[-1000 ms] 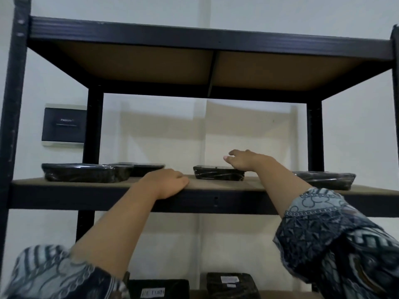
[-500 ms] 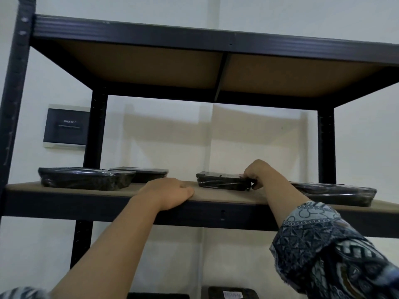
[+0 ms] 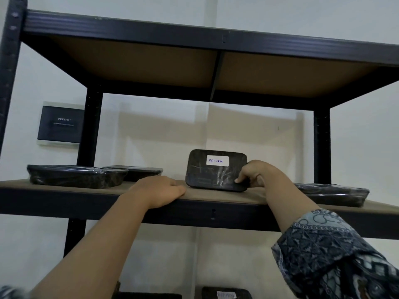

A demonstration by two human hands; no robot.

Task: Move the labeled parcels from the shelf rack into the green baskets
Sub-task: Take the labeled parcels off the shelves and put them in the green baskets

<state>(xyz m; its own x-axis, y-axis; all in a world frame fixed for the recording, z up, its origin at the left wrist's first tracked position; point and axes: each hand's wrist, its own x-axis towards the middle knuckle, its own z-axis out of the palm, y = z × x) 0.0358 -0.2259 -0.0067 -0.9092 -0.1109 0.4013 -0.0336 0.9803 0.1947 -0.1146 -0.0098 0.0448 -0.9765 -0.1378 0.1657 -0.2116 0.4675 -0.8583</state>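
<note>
A black plastic-wrapped parcel [image 3: 212,176] bearing a white label [image 3: 217,160] hand-lettered RETURN is pictured stood on its long edge on the brown board middle shelf [image 3: 257,196] of a dark metal shelf rack [image 3: 194,33], its labelled face turned towards the camera. The parcel's corner at 4 o'clock is pinched by the right hand [image 3: 253,172], the thumb pressed to the front face and the other fingers curled behind it. At 8 o'clock from the parcel, the left hand [image 3: 158,190] is laid palm-down on the shelf's front edge, with its fingers relaxed and nothing held.

Three more wrapped black parcels are seen lying flat on the same shelf: a large flat parcel [image 3: 75,175] at 9 o'clock, a smaller flat parcel [image 3: 138,171] just behind it, and a long flat parcel [image 3: 332,193] at 3 o'clock, partly hidden by the right forearm. A blue patterned sleeve [image 3: 323,253] is worn on that arm. At 6 o'clock in the frame, a lower labelled parcel [image 3: 226,294] is glimpsed, its writing too blurred to read. A black wall panel [image 3: 60,124] is mounted at 10 o'clock, behind the rack's rear post
</note>
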